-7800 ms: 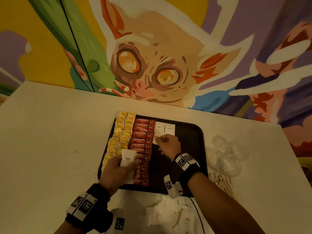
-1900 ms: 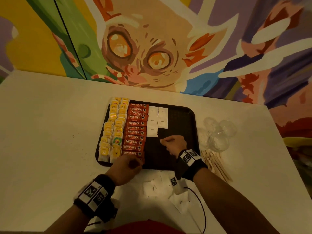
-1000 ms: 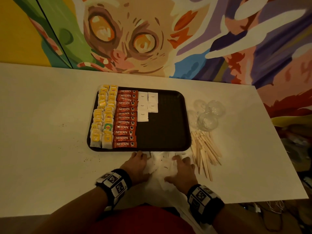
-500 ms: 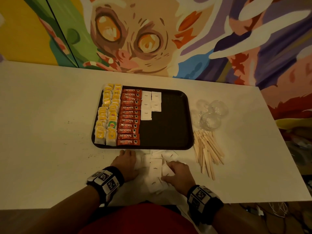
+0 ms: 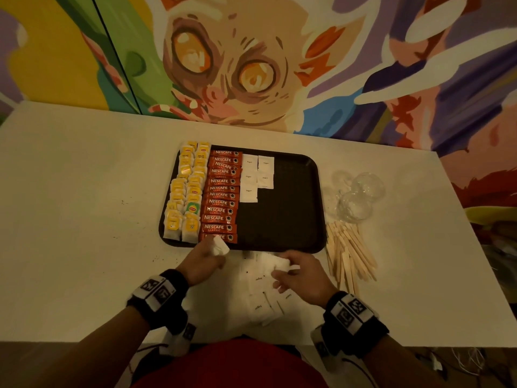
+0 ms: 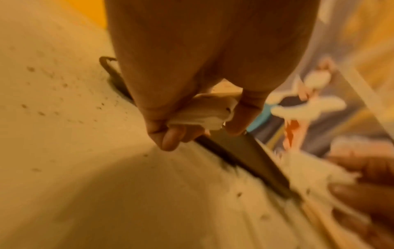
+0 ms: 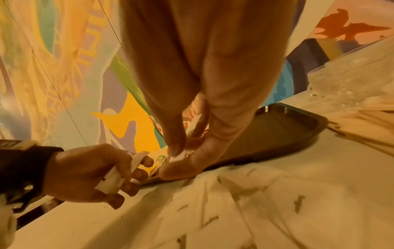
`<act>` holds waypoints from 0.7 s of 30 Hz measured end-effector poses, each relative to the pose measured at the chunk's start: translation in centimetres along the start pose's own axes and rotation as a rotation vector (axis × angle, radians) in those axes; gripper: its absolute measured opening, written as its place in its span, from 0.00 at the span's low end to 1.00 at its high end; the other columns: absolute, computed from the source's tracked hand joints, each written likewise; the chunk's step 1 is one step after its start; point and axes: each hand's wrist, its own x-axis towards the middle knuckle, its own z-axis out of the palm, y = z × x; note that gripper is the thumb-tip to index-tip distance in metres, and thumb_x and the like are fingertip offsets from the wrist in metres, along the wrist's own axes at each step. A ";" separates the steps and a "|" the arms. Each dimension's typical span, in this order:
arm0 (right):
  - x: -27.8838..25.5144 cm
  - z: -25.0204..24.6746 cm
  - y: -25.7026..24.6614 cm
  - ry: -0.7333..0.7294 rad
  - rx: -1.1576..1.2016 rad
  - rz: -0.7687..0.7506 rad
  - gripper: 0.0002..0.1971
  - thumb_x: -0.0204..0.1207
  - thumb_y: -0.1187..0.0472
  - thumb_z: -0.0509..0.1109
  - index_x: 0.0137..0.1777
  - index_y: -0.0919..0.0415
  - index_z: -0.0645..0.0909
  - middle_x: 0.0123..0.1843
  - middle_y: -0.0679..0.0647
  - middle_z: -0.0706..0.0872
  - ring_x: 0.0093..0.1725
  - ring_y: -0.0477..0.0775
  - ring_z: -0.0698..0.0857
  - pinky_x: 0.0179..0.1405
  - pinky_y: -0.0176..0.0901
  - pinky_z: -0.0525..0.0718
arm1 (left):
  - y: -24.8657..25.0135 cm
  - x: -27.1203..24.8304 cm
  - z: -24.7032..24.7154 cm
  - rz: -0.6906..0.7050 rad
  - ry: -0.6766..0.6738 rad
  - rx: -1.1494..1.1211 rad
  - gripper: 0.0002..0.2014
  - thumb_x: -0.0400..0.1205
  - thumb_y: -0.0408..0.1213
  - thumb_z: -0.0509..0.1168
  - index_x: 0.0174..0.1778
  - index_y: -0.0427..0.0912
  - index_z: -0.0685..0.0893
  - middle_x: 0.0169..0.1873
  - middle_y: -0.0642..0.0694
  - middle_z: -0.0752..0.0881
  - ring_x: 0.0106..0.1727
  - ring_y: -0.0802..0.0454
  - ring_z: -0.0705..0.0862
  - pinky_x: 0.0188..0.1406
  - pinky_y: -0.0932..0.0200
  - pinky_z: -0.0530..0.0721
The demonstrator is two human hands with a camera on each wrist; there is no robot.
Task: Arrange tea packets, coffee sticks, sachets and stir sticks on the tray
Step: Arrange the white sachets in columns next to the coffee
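A black tray (image 5: 291, 219) holds yellow tea packets (image 5: 186, 191) in two columns at its left, red coffee sticks (image 5: 222, 196) beside them, and several white sugar sachets (image 5: 257, 175). My left hand (image 5: 207, 257) grips a small bunch of white sachets (image 6: 204, 112) just before the tray's near edge. My right hand (image 5: 293, 268) pinches one sachet (image 7: 181, 155) above the loose sachet pile (image 5: 260, 292) on the table. Wooden stir sticks (image 5: 349, 253) lie to the right of the tray.
Clear plastic cups (image 5: 355, 197) lie on their sides at the tray's right, behind the stir sticks. The white table (image 5: 84, 219) ends at a painted mural wall (image 5: 251, 65). The tray's right half is bare.
Both hands left the tray and came back to the sachet pile at the table's near edge. Since half a second ago they lifted off the pile, each with sachets taken up.
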 end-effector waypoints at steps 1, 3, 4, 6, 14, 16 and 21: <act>0.1 0.0 -0.4 0.005 0.014 -0.024 0.09 0.76 0.67 0.75 0.55 0.61 0.83 0.46 0.55 0.90 0.39 0.55 0.92 0.37 0.42 0.89 | 0.4 0.0 -0.1 -0.017 -0.011 -0.100 0.17 0.77 0.28 0.66 0.56 0.51 0.74 0.52 0.48 0.77 0.53 0.48 0.77 0.43 0.54 0.79; 0.6 0.2 -1.0 0.030 0.033 -0.071 0.08 0.76 0.66 0.76 0.54 0.60 0.85 0.44 0.54 0.91 0.38 0.54 0.91 0.36 0.42 0.89 | 1.2 -0.1 -0.1 -0.038 -0.039 -0.245 0.12 0.71 0.34 0.68 0.46 0.51 0.75 0.44 0.46 0.76 0.43 0.49 0.75 0.34 0.56 0.75; 0.9 0.3 -1.3 0.048 0.042 -0.084 0.08 0.76 0.65 0.76 0.53 0.61 0.86 0.44 0.54 0.91 0.37 0.54 0.91 0.36 0.42 0.89 | 1.6 -0.2 -0.1 -0.029 -0.055 -0.281 0.10 0.70 0.36 0.69 0.44 0.50 0.76 0.41 0.46 0.75 0.40 0.50 0.73 0.32 0.58 0.74; 1.4 0.5 -1.8 0.063 0.052 -0.103 0.06 0.76 0.64 0.76 0.52 0.61 0.87 0.43 0.54 0.91 0.37 0.52 0.90 0.36 0.40 0.88 | 2.4 -0.5 0.1 0.035 -0.081 -0.276 0.07 0.75 0.42 0.71 0.42 0.50 0.79 0.39 0.47 0.77 0.38 0.50 0.74 0.31 0.59 0.75; 2.8 1.0 -3.4 0.053 -0.002 -0.179 0.05 0.77 0.61 0.76 0.49 0.50 0.89 0.46 0.45 0.91 0.48 0.40 0.88 0.50 0.33 0.86 | 4.4 -0.7 0.6 0.341 -0.044 0.122 0.03 0.83 0.40 0.67 0.45 0.46 0.84 0.42 0.53 0.83 0.45 0.61 0.80 0.45 0.65 0.75; 3.1 1.2 -3.6 0.065 0.032 -0.177 0.05 0.77 0.60 0.75 0.48 0.49 0.88 0.47 0.44 0.91 0.50 0.40 0.88 0.53 0.35 0.86 | 4.4 -0.6 0.5 0.335 -0.027 0.052 0.04 0.83 0.38 0.67 0.42 0.48 0.83 0.40 0.53 0.83 0.44 0.58 0.80 0.45 0.63 0.76; 3.5 2.0 -4.0 0.020 0.191 -0.119 0.05 0.79 0.60 0.73 0.53 0.56 0.87 0.46 0.50 0.90 0.47 0.49 0.89 0.45 0.44 0.90 | 5.0 -0.4 0.7 0.239 0.112 -0.200 0.04 0.85 0.38 0.65 0.44 0.48 0.82 0.42 0.49 0.82 0.44 0.53 0.81 0.34 0.65 0.77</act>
